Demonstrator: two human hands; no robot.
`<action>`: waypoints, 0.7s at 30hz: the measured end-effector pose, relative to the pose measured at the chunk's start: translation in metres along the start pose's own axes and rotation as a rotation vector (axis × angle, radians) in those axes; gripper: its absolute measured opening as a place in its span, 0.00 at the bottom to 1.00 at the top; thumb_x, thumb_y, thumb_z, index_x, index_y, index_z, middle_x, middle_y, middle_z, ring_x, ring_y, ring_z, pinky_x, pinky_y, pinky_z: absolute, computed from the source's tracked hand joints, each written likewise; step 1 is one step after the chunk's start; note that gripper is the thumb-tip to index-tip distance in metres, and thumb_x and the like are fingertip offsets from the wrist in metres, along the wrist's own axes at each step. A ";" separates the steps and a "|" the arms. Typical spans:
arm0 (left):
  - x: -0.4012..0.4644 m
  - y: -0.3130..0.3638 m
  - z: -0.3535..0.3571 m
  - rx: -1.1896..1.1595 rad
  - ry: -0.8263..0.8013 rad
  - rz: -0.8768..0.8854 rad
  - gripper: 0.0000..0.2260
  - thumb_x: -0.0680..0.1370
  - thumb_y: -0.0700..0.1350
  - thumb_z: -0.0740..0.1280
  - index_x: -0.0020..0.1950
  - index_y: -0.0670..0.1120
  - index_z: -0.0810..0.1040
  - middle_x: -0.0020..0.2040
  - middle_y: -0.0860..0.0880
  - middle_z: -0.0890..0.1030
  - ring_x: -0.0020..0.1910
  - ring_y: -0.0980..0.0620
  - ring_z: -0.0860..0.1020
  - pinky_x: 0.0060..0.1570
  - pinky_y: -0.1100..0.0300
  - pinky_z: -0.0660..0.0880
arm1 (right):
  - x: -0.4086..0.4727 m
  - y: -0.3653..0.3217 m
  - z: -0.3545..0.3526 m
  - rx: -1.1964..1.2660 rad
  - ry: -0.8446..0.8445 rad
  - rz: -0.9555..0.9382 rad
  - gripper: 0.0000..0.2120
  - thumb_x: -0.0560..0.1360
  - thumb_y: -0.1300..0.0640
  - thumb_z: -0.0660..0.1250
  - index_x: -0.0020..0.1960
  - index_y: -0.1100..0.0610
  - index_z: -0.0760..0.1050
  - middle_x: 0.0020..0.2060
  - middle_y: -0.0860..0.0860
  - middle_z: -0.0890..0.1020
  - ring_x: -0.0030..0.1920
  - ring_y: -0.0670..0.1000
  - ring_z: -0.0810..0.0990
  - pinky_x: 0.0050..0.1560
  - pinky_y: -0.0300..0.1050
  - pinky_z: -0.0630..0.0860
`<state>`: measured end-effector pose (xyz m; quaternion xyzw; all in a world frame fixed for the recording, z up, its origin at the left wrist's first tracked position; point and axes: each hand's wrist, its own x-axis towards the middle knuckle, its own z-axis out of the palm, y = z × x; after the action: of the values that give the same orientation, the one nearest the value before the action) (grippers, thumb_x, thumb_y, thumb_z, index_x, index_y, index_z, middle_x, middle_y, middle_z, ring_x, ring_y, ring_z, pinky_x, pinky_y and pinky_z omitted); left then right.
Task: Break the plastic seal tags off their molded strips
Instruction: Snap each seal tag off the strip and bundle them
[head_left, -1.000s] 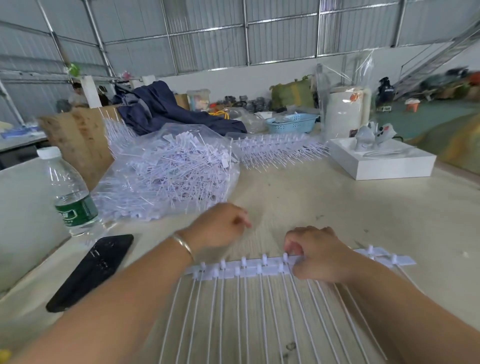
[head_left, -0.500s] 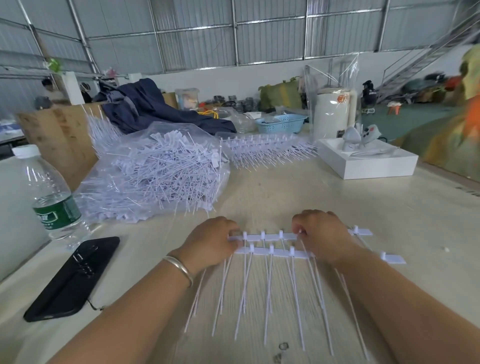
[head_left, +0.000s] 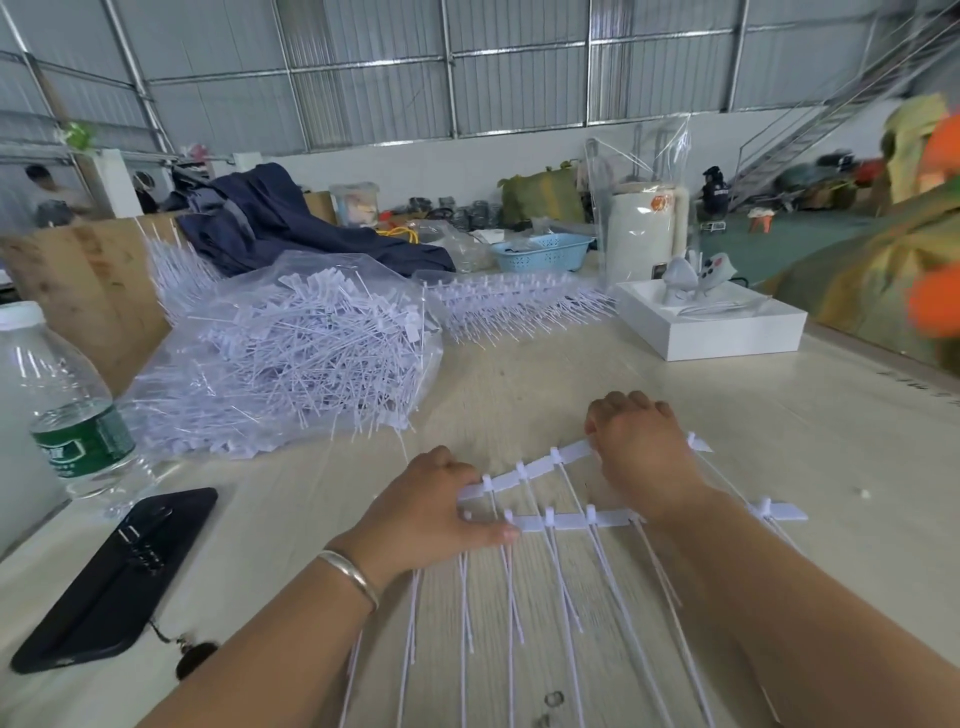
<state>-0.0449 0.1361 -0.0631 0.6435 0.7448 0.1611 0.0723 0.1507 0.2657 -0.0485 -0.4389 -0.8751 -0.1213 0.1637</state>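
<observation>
Both our hands grip two rows of white seal tags on the table, pulling them apart at an angle.

Our left hand (head_left: 431, 512), knuckles up and a metal bangle (head_left: 349, 570) on the wrist, curls its fingers over the left ends of the two rows, thumb lying along the near row (head_left: 571, 518). Our right hand (head_left: 640, 453) reaches further forward, fingers curled down over the right end of the far row (head_left: 524, 474), which slants up toward it. The two rows meet under our left hand and spread apart toward the right, thin tails trailing back toward us over the wooden table (head_left: 519, 384). Beyond the left hand sits a clear bag of loose tags (head_left: 291, 353); a water bottle (head_left: 57, 410) and a black phone (head_left: 119, 577) lie at left.
</observation>
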 end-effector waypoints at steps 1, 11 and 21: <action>-0.001 0.000 0.000 0.000 -0.002 -0.024 0.31 0.62 0.74 0.69 0.54 0.53 0.77 0.49 0.55 0.70 0.48 0.57 0.71 0.46 0.61 0.72 | -0.001 0.000 -0.001 -0.014 0.078 -0.009 0.14 0.75 0.65 0.61 0.59 0.56 0.71 0.53 0.51 0.78 0.57 0.54 0.73 0.58 0.46 0.63; 0.003 0.025 0.014 0.360 0.269 -0.252 0.38 0.62 0.80 0.56 0.58 0.52 0.69 0.53 0.52 0.65 0.59 0.48 0.63 0.55 0.54 0.61 | -0.016 -0.015 -0.049 0.128 0.596 -0.257 0.08 0.73 0.58 0.67 0.50 0.60 0.78 0.43 0.54 0.79 0.44 0.59 0.77 0.57 0.54 0.63; -0.006 0.010 -0.007 0.214 0.497 -0.196 0.28 0.72 0.74 0.51 0.53 0.53 0.73 0.46 0.56 0.78 0.51 0.52 0.75 0.55 0.52 0.66 | -0.013 -0.005 -0.024 0.028 0.340 -0.091 0.10 0.65 0.55 0.78 0.45 0.55 0.83 0.40 0.54 0.76 0.46 0.60 0.75 0.55 0.55 0.64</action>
<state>-0.0365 0.1305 -0.0538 0.5131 0.8112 0.2265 -0.1657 0.1580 0.2452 -0.0322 -0.3696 -0.8555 -0.1889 0.3096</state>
